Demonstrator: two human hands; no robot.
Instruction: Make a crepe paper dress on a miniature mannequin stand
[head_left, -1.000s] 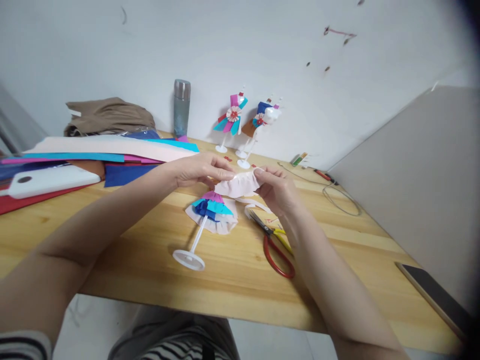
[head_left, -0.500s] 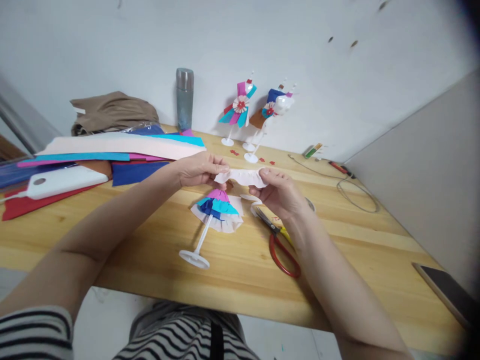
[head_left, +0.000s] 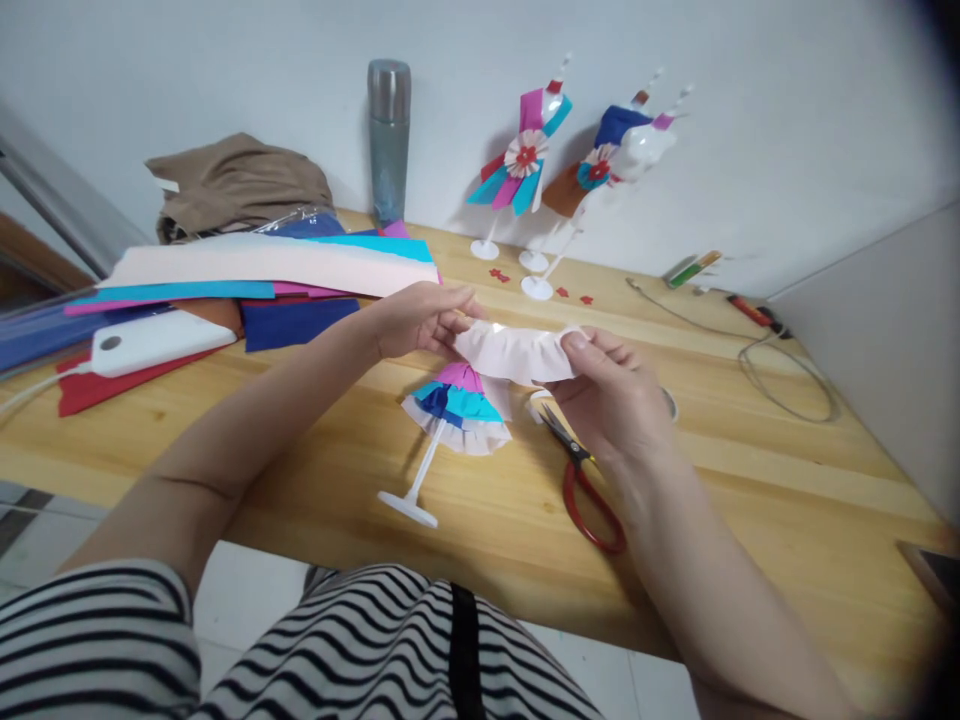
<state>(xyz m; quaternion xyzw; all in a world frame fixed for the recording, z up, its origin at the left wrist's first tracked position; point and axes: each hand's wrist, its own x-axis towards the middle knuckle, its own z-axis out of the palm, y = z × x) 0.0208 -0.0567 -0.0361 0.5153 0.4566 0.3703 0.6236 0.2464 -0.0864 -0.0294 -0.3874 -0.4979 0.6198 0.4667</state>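
A pale pink ruffled paper strip (head_left: 517, 352) is stretched between my hands above the table. My left hand (head_left: 431, 322) pinches its left end, and my right hand (head_left: 611, 375) grips the right end with the thumb on top. Just below lies a small dress stand (head_left: 426, 465) on its side, wearing a layered skirt (head_left: 457, 402) of magenta, turquoise, dark blue and pale pink paper. The strip and my left hand hide its upper part. Red-handled scissors (head_left: 589, 490) rest beside my right wrist.
Decorated dress stands (head_left: 527, 155) line the back wall near a grey flask (head_left: 388, 140). Stacked coloured paper (head_left: 277, 268), a white corded device (head_left: 161, 343) and brown cloth (head_left: 240, 180) occupy the left. A cable (head_left: 780, 375) lies at right, a dark flat device (head_left: 930, 575) near the right edge.
The ruffled strip now shows wider and flatter between my hands, which are farther apart. The whole view has shifted, with the far stands appearing higher and more to the right.
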